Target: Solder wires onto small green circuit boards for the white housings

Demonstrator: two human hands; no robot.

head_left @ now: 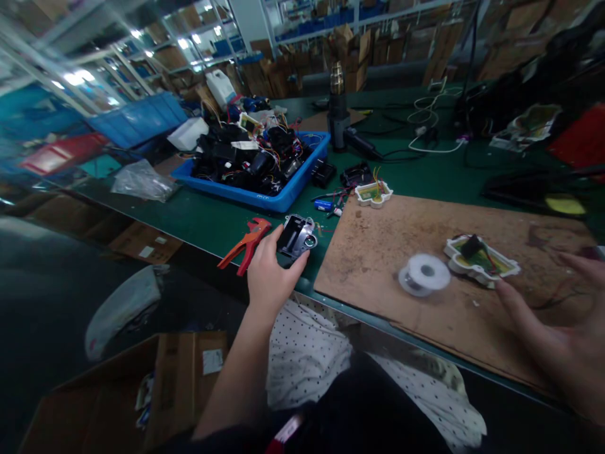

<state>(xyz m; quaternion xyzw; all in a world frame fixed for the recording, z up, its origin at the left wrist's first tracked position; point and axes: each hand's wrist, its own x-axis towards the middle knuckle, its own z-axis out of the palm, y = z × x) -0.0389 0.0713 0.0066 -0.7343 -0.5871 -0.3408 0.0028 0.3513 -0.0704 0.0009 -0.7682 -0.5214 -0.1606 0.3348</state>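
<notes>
My left hand [274, 268] has thumb and fingers closed around a black and silver device housing [297, 236] at the table's front edge. Orange cutting pliers [248, 244] lie just left of that hand. On the right, my right hand [558, 321] is spread, its thumb at the rim of a white-framed circuit board [482, 260] with a black part on it. Whether the thumb touches the board I cannot tell. A white spool [425, 274] stands on the brown board [378, 236], left of the circuit board.
Beyond the left hand is a blue tray [274, 200] heaped with black parts and wires. A heat gun [339, 113] stands behind it. Another white-framed circuit board [373, 193], a blue cylindrical cell [323, 205] and a clear plastic bag [144, 181] lie on the green table.
</notes>
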